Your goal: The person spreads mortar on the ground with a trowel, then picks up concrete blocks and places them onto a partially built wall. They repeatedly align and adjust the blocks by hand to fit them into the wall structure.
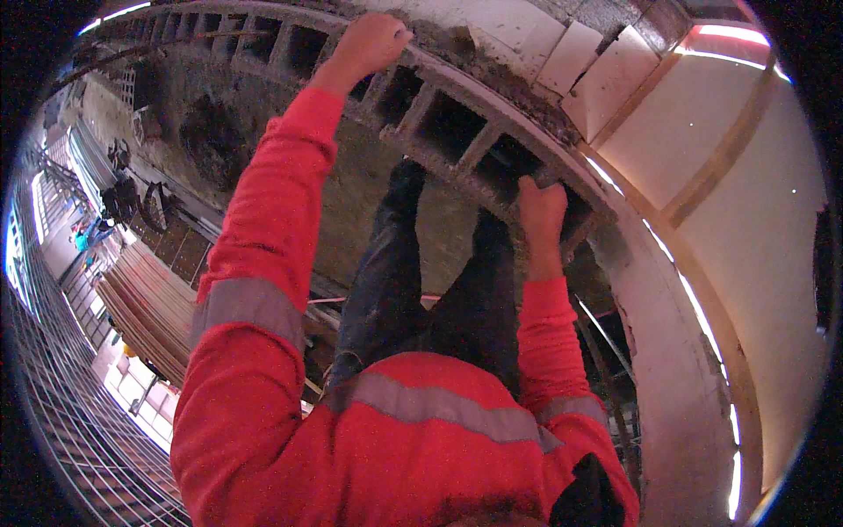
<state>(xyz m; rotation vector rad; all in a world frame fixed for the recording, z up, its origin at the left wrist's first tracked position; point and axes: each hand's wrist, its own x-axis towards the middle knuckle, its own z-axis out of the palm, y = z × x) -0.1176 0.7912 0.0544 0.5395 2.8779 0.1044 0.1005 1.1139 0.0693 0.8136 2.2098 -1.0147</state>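
Observation:
A row of grey hollow concrete blocks (428, 156) curves across the upper part of the view, their dark cells facing up. The block at its right end sticks out toward me a little from the row. My right hand (542, 211) is closed over the near wall of this block, fingers down in or behind the cell. Farther left, my left hand (373, 42) is a closed fist against the top of the row, near its far edge. What its fingers grip, if anything, is hidden.
My legs (386, 263) stand close to the blocks' near side. Pale wooden panels (729, 158) and a plastered edge (654, 351) bound the right. Steel bars (61, 413) and stacked long boards (145, 299) lie low on the left, with a distant person (86, 235) there.

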